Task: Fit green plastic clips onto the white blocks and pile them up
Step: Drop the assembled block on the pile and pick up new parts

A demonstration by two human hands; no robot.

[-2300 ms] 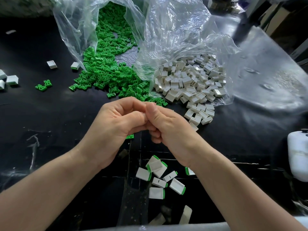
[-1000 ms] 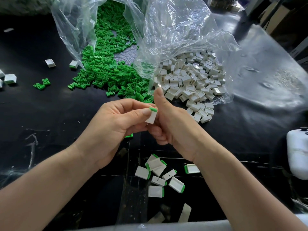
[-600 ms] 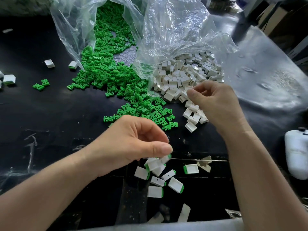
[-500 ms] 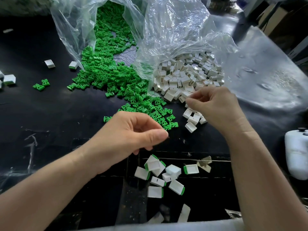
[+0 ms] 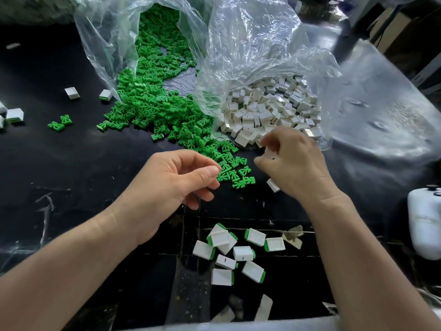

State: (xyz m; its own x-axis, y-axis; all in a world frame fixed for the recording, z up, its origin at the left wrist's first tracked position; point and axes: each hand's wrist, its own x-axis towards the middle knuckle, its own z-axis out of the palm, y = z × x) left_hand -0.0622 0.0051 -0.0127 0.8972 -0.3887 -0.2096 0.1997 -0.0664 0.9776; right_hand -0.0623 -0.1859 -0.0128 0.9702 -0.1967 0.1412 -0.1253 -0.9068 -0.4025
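- A few stray blocks (image 5: pixel 14 114) at the far left of the worktop (image 5: pixel 71 168) are cut off by the frame edge. I cannot tell whether they carry clips.
- The left hand (image 5: pixel 176 182) pinched a clipped block a second ago and has since let it go. It now reaches toward the near edge of the green clips (image 5: pixel 162 111), fingers loosely curled, thumb and forefinger a little apart. Nothing shows between them.
- The green clips spill from a clear bag (image 5: pixel 107 34) across the worktop, and the nearest ones lie just beside the left thumb. I judge that a new clip is the next thing to pick.
- The finished pile (image 5: pixel 233 253), nearest the person, has gained that released piece. It is more a loose scatter than a pile, with only a couple of pieces overlapping, so the round just ended and many blocks remain.
- The right hand (image 5: pixel 296 166) has moved from the shared grip out to the heap of white blocks (image 5: pixel 269 111). Its thumb and fingers appear to pinch one white block (image 5: pixel 270 152), but motion blur makes the hold hard to confirm.
- A loose block (image 5: pixel 273 185) lies partly hidden under the right hand.
- A white container (image 5: pixel 424 220) at the right edge is cut off.
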